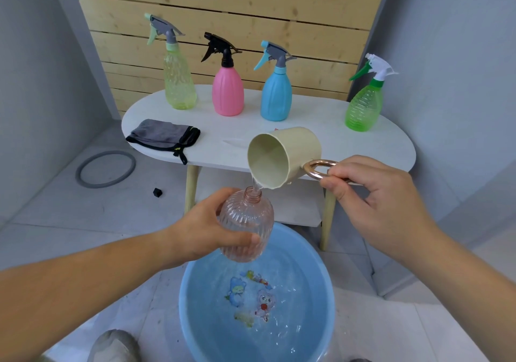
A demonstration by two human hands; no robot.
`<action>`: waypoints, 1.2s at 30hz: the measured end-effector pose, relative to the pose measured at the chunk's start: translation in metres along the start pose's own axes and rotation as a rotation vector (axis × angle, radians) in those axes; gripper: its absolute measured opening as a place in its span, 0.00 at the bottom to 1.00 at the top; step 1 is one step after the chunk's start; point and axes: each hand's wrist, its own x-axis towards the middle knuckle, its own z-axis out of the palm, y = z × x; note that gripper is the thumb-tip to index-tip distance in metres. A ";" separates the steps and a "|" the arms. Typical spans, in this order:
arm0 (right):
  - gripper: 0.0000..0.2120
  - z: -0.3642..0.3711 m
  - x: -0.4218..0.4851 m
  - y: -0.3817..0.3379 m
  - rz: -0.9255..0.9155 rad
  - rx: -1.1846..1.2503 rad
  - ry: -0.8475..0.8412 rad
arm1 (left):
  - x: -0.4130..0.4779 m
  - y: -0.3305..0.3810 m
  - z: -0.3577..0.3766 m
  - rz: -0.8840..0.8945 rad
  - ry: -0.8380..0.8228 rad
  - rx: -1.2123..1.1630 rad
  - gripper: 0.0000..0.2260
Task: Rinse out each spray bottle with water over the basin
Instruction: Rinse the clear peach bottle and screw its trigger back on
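My left hand (pixel 206 222) grips a clear pink ribbed bottle (pixel 247 223) with its spray head off, upright over the blue basin (pixel 190 292). With my right hand (pixel 371 197) I hold the copper handle of a cream cup (pixel 282 158), tipped so a thin stream of water runs into the bottle's neck. The basin holds water over cartoon pictures. On the white oval table (pixel 391 144) behind stand several capped spray bottles: yellow-green (pixel 178 79), pink (pixel 227 91), blue (pixel 276 96) and green (pixel 363 107).
A folded grey cloth (pixel 164 135) lies on the table's left end. On the tiled floor to the left are a grey ring (pixel 106 169) and a small black cube (pixel 157 193). A wooden slat wall backs the table. A lower shelf sits under the tabletop.
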 end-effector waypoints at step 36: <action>0.10 0.001 -0.001 -0.002 -0.048 -0.043 -0.026 | 0.002 -0.004 -0.002 -0.003 0.006 0.019 0.39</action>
